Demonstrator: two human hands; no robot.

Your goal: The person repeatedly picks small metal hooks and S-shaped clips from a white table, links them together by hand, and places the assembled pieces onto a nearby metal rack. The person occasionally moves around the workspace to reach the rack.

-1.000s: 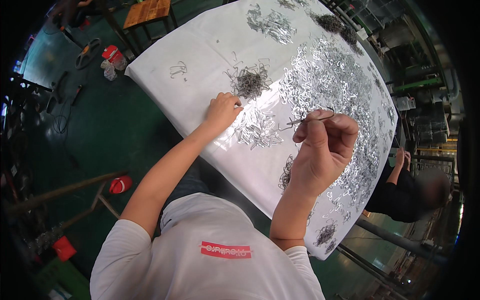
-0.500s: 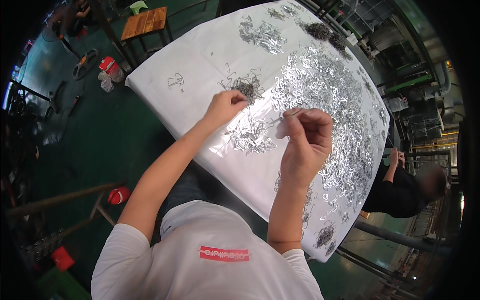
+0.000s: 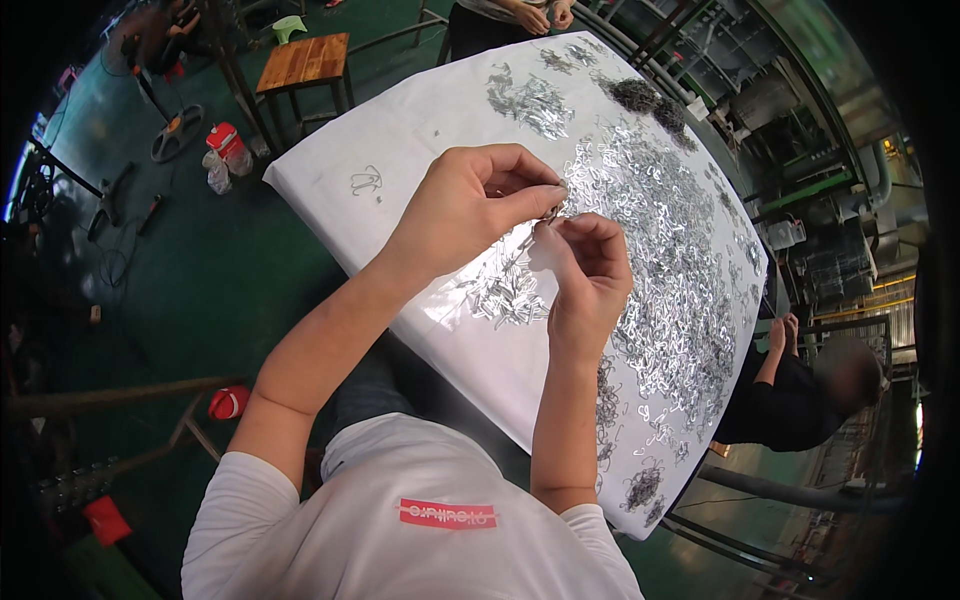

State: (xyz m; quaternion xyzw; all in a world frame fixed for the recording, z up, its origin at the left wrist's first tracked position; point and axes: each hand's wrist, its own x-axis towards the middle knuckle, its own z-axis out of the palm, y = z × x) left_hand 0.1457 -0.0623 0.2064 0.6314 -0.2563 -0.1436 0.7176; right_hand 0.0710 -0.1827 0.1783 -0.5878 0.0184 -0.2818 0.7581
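My left hand (image 3: 480,205) and my right hand (image 3: 588,275) meet above the white-covered table (image 3: 330,190), thumbs and fingers pinched with the tips almost touching. Between them shows a small dark bit of metal (image 3: 553,212), partly covered by the fingertips; its exact shape is too small to make out. Under the hands lies a small heap of shiny, narrow metal clips (image 3: 505,285). To the right spreads a broad layer of curved, silvery metal hooks (image 3: 665,300). The dark wire heap is hidden behind my left hand.
More shiny pieces (image 3: 540,105) and dark wire heaps (image 3: 640,95) lie toward the far side. Loose wire hooks (image 3: 366,180) lie at left. Co-workers' hands show at the far edge (image 3: 540,15) and right edge (image 3: 785,335). A wooden stool (image 3: 303,62) stands beyond the left corner.
My left hand has lifted from the dark wire heap and moved right to meet my right hand. My right hand has shifted slightly left. A person's hands now show at the far edge.
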